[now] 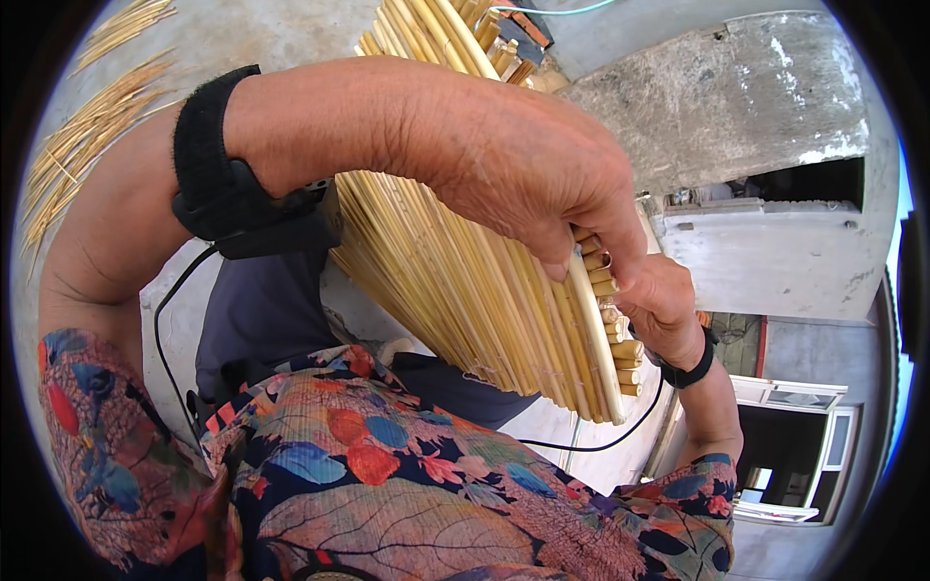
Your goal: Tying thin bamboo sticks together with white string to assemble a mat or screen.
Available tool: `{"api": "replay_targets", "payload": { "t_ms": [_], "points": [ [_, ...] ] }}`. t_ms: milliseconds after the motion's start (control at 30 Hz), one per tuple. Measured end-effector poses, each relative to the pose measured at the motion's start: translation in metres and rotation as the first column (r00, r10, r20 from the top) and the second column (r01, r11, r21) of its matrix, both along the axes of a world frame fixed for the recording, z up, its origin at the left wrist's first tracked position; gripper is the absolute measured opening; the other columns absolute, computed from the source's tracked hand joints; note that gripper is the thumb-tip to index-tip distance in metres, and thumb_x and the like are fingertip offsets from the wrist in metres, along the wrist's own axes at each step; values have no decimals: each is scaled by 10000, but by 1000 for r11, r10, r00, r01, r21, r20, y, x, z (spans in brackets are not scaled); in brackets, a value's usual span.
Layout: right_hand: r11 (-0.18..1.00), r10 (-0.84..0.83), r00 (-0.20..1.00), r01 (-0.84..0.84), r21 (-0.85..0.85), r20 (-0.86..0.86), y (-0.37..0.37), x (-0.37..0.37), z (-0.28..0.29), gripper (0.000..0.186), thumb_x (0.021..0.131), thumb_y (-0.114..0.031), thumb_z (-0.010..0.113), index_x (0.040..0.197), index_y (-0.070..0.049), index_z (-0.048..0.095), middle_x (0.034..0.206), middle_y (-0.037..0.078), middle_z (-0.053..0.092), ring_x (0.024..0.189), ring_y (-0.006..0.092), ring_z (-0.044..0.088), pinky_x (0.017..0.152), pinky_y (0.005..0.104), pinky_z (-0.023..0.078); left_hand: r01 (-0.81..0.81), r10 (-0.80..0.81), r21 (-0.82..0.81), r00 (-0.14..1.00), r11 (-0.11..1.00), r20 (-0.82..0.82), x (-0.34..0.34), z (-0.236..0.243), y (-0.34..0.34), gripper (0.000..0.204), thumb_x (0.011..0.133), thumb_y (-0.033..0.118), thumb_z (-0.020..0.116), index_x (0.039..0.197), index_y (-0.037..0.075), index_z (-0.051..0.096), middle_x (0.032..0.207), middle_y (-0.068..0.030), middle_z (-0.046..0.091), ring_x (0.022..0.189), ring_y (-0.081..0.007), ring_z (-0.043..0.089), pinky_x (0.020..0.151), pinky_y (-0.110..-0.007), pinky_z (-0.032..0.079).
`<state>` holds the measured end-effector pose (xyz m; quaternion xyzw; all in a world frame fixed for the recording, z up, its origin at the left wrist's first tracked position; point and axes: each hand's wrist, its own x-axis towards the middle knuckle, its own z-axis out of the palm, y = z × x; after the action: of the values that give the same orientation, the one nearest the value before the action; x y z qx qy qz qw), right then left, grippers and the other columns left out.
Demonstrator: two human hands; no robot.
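A thick mat of pale yellow reed stalks (455, 281) slants across the middle, its stalks lying side by side. My left hand (542, 184) reaches over it from the left, its thumb and fingers closed about the stalks at the right edge. Close beside it, my right hand (664, 300) is curled against the cut stalk ends (625, 363), with its fingertips partly hidden behind the left fingers and the reeds. The two hands almost meet there. Under the mat are my dark trouser legs (257, 320).
Loose thin stalks (82, 145) lie on the concrete floor at upper left. Black bands circle both wrists, and a dark cable (170, 329) hangs from the left one. A worn grey slab (717, 107) and an open window (785, 450) stand to the right.
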<state>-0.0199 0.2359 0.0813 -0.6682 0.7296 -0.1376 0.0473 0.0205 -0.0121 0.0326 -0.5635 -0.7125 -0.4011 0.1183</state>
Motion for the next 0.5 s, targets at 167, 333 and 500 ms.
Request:
{"api": "replay_targets", "payload": {
  "t_ms": [167,333,500],
  "points": [
    [1000,10,1000,-9,-24,20,1,0,-2,152,749,-68,689,889,-81,633,595,45,452,500,215,496,444,311,354,15,-17,60,999,998,40,-1,-2,4,325,720,67,669,1043,93,638,959,-99,668,904,-301,620,762,-383,482],
    [1000,4,1000,-4,-26,13,3,-5,0,132,754,-65,685,873,-79,631,613,46,467,512,220,507,448,312,361,15,-17,47,999,999,40,-8,0,6,332,713,76,680,1042,107,642,950,-90,671,892,-296,622,758,-379,482],
    [998,-61,998,61,8,-18,0,-12,2,141,739,-86,718,844,-65,626,697,74,503,576,217,514,488,294,380,4,-5,22,997,1000,77,-10,4,2,332,712,74,684,1039,115,642,893,-87,672,834,-293,621,713,-377,468]
  ]
}}
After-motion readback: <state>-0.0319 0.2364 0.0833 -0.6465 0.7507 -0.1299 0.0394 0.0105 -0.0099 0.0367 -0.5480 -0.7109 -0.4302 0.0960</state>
